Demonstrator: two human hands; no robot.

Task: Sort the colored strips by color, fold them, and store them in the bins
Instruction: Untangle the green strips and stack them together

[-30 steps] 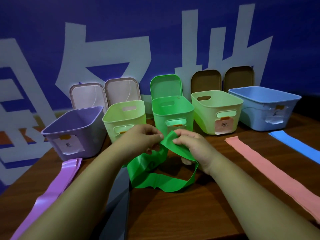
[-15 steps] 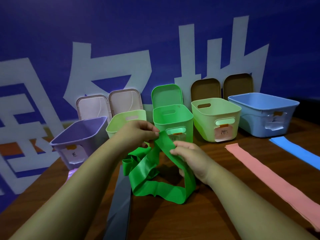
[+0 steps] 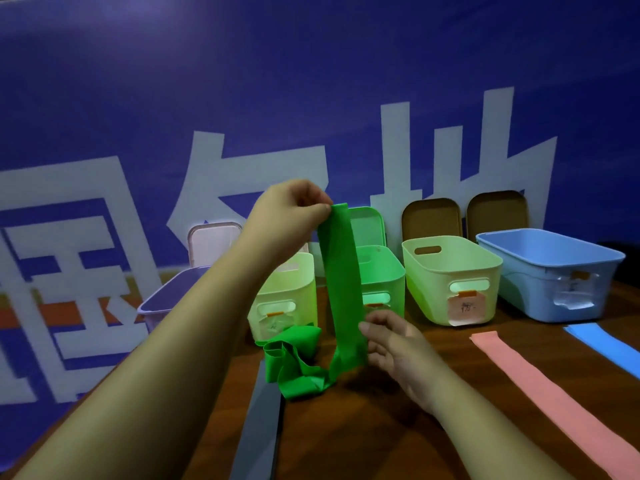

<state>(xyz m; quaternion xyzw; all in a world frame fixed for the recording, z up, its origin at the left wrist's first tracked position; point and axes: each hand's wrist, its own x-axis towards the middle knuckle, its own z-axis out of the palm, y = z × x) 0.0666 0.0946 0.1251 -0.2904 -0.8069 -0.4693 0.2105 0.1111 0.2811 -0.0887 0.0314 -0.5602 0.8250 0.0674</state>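
My left hand (image 3: 287,216) is raised and pinches the top end of the green strip (image 3: 341,282), which hangs down straight in front of the green bin (image 3: 381,271). Lower down, my right hand (image 3: 391,344) holds the same strip near the table between thumb and fingers. The rest of the green strip lies bunched in a heap (image 3: 294,358) on the table to the left of my right hand. A pink strip (image 3: 540,389), a blue strip (image 3: 602,344) and a grey strip (image 3: 259,427) lie flat on the table.
Along the wall stand a purple bin (image 3: 166,299), a pale green bin (image 3: 287,292), another pale green bin (image 3: 450,278) and a light blue bin (image 3: 554,271), with lids leaning behind them. The wooden table (image 3: 381,438) spreads in front.
My left hand has risen with the strip's end, pulling the green strip out straight and upright. My right hand has slid down the strip towards the table. The camera has tilted upward.
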